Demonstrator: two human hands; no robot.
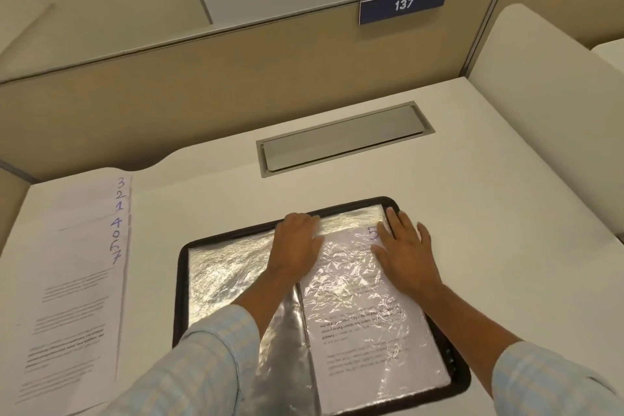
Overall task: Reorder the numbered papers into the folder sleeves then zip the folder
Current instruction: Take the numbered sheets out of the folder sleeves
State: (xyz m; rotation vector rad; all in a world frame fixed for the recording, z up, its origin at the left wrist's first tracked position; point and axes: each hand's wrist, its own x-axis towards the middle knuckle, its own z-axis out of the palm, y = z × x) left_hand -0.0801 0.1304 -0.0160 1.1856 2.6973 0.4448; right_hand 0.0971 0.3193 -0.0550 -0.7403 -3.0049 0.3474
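My right hand (405,248) lies flat, fingers straight and spread, on the crinkled clear plastic sleeve (364,307) holding the white printed paper marked 5 (373,234). My left hand (299,246) rests at the sleeve's top edge, fingertips bent; I cannot tell whether they pinch it. The black-rimmed zip folder (181,280) lies open on the white desk (506,213), fanned numbered white sheets (77,280) to its left.

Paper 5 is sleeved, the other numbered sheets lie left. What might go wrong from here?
Paper 5 is already sleeved while sheets 1 to 4 wait in the stack, so the order may end wrong. The crinkled sleeve touched by the left hand and right hand may crease sheets. Sleeve edges near the folder rim may catch the zip.
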